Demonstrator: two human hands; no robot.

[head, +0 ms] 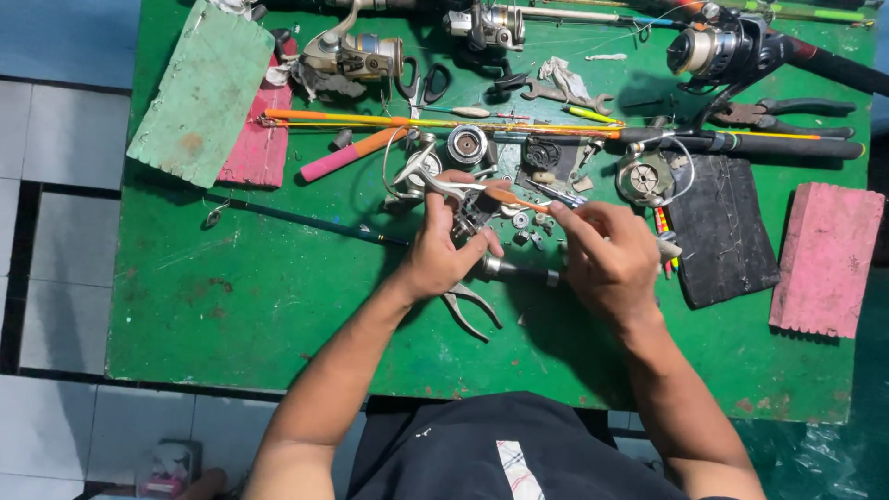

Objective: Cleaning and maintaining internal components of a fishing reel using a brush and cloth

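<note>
My left hand (443, 243) grips a partly dismantled fishing reel body (468, 213) over the middle of the green table (231, 306). My right hand (607, 255) holds a thin tool with an orange handle (511, 197), its tip pointing left into the reel. Small loose reel parts (528, 227) lie between the two hands. A dark cylindrical rod section (519, 270) runs under both hands, and grey pliers (472, 310) lie just below my left hand.
Other reels (356, 54) (708, 51) and rods (435, 121) lie along the far edge. Green foam (199, 93) and pink foam (259, 148) sit far left, a black pad (722, 231) and pink foam block (827, 259) at right. Black pliers (787, 113) and a wrench (565, 94) lie nearby.
</note>
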